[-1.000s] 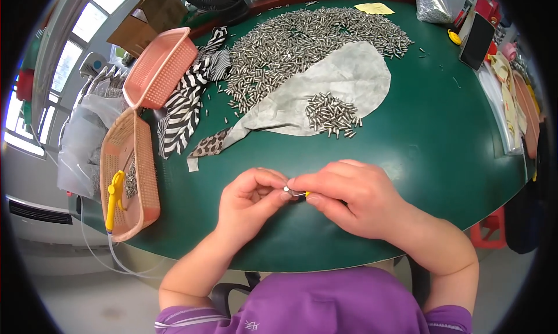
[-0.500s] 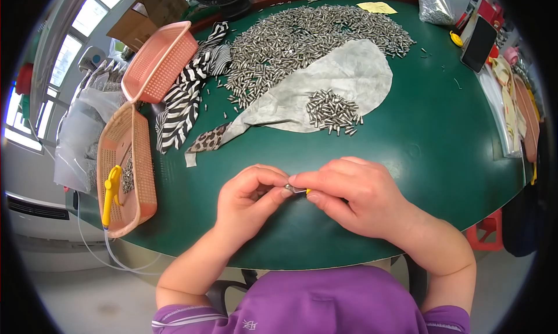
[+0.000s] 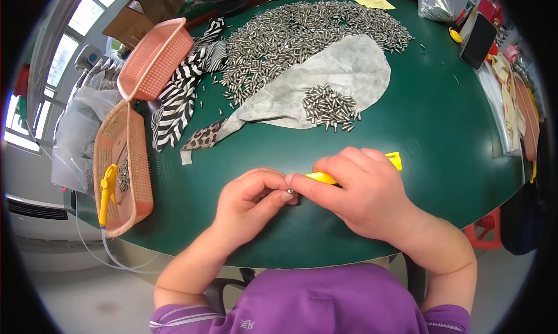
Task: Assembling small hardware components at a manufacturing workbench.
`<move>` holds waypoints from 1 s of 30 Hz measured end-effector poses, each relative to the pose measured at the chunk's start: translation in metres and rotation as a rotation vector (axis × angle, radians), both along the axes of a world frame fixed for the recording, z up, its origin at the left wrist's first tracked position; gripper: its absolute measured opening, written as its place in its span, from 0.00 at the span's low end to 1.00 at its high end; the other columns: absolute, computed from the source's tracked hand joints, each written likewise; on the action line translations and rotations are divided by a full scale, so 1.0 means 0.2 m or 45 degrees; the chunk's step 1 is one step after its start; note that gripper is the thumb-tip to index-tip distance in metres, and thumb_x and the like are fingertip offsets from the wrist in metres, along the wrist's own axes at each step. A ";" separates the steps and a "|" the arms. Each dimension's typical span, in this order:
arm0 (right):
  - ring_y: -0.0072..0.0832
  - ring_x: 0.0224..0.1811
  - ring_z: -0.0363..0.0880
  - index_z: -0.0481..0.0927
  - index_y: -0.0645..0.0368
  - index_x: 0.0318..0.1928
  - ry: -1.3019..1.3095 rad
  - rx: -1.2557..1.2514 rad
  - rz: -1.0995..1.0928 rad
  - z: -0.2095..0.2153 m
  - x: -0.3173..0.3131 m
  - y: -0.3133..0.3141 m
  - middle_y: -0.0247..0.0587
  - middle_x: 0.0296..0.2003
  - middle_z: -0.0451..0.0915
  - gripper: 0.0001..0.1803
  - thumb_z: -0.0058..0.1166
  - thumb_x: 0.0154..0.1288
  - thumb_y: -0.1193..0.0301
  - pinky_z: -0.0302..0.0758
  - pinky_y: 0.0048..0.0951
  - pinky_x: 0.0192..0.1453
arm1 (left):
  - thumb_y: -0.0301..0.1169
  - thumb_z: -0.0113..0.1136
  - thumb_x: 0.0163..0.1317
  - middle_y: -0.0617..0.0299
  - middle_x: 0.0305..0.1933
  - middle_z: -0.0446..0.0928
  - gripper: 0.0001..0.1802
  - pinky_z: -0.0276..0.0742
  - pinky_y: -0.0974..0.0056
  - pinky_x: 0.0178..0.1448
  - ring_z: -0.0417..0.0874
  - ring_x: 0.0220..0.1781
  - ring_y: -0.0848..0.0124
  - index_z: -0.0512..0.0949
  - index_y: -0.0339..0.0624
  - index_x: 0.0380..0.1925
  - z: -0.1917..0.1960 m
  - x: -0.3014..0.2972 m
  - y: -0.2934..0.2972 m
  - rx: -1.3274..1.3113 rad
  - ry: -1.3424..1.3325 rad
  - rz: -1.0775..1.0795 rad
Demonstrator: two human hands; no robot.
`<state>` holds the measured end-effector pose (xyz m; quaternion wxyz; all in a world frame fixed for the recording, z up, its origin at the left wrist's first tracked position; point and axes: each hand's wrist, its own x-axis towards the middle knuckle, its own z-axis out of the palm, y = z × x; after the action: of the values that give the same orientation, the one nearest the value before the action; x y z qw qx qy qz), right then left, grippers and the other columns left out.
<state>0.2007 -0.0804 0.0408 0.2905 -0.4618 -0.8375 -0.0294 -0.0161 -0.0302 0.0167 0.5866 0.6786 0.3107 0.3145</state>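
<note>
My left hand (image 3: 250, 200) is closed, its thumb and fingertips pinching a small silver metal pin (image 3: 290, 191). My right hand (image 3: 366, 186) grips a yellow utility knife (image 3: 323, 178), whose wide end sticks out past the knuckles. The tip of a right-hand digit touches the left fingertips beside the pin. Where the blade is cannot be seen. Beyond my hands, a small heap of similar pins (image 3: 330, 106) rests on a grey-white cloth (image 3: 354, 67). A much bigger pile of pins (image 3: 261, 49) spreads behind that cloth.
Two pink plastic baskets (image 3: 149, 177) stand at the left; a yellow air blow gun (image 3: 107, 189) with a hose hangs on the nearer one. Zebra-striped fabric (image 3: 176, 104) lies beside them. A black phone (image 3: 479, 40), bags and cloths line the right edge of the green table (image 3: 430, 119).
My right hand has turned the knife: its yellow handle now shows across the hand, and the metal tip seen earlier is hidden. My left hand keeps its pinch. The view has shifted slightly.
</note>
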 end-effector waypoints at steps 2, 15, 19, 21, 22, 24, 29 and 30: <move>0.29 0.34 0.77 0.81 0.43 0.50 0.148 -0.069 0.036 -0.02 0.00 0.01 0.29 0.33 0.76 0.18 0.61 0.56 0.69 0.72 0.30 0.35 | 0.16 0.59 0.62 0.58 0.40 0.79 0.04 0.81 0.69 0.47 0.82 0.41 0.72 0.77 0.33 0.37 -0.01 0.00 0.00 -0.102 -0.140 0.031; 0.30 0.30 0.79 0.83 0.45 0.46 0.536 -0.268 0.118 -0.06 -0.02 0.02 0.30 0.30 0.80 0.13 0.60 0.60 0.70 0.76 0.30 0.33 | 0.17 0.61 0.60 0.59 0.40 0.79 0.05 0.78 0.71 0.43 0.81 0.41 0.74 0.78 0.34 0.36 0.00 0.00 0.01 0.045 -0.086 0.092; 0.30 0.31 0.78 0.82 0.45 0.47 0.528 -0.281 0.121 -0.07 -0.02 0.02 0.30 0.30 0.79 0.14 0.61 0.59 0.70 0.76 0.31 0.33 | 0.18 0.62 0.59 0.59 0.38 0.80 0.04 0.78 0.71 0.42 0.81 0.40 0.73 0.78 0.35 0.33 -0.01 0.00 0.01 0.159 0.042 0.128; 0.30 0.32 0.78 0.81 0.45 0.48 0.359 -0.213 0.103 -0.04 -0.01 0.01 0.30 0.31 0.77 0.17 0.61 0.57 0.71 0.74 0.32 0.33 | 0.18 0.63 0.59 0.59 0.38 0.80 0.03 0.78 0.71 0.42 0.81 0.39 0.73 0.79 0.35 0.33 -0.01 0.00 0.01 0.175 0.065 0.125; 0.30 0.32 0.78 0.81 0.45 0.48 0.360 -0.213 0.103 -0.03 -0.01 0.01 0.30 0.31 0.77 0.17 0.61 0.57 0.71 0.74 0.32 0.33 | 0.18 0.61 0.60 0.59 0.38 0.80 0.03 0.79 0.70 0.43 0.81 0.39 0.73 0.78 0.35 0.33 0.00 0.00 0.01 0.117 0.027 0.094; 0.31 0.33 0.77 0.81 0.45 0.49 0.151 -0.077 -0.006 -0.03 0.01 0.02 0.30 0.31 0.75 0.19 0.61 0.55 0.71 0.73 0.32 0.32 | 0.18 0.60 0.62 0.58 0.39 0.80 0.03 0.79 0.70 0.43 0.82 0.40 0.72 0.78 0.35 0.34 0.00 0.01 0.00 0.061 -0.009 0.062; 0.31 0.32 0.78 0.81 0.46 0.48 0.449 -0.189 0.092 -0.05 -0.01 0.03 0.31 0.30 0.77 0.17 0.61 0.57 0.71 0.75 0.32 0.33 | 0.16 0.56 0.65 0.56 0.40 0.79 0.04 0.81 0.69 0.47 0.82 0.41 0.71 0.75 0.33 0.38 0.00 0.00 0.01 -0.089 -0.222 0.045; 0.31 0.32 0.78 0.82 0.46 0.48 0.546 -0.220 0.132 -0.06 -0.02 0.03 0.31 0.30 0.77 0.16 0.61 0.58 0.71 0.75 0.31 0.33 | 0.16 0.56 0.65 0.56 0.40 0.79 0.04 0.81 0.69 0.47 0.82 0.41 0.71 0.75 0.33 0.38 -0.01 0.00 0.02 -0.088 -0.221 0.046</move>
<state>0.1964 -0.0750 0.0287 0.4223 -0.4372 -0.7786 0.1562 -0.0160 -0.0271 0.0156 0.6284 0.6225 0.2817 0.3718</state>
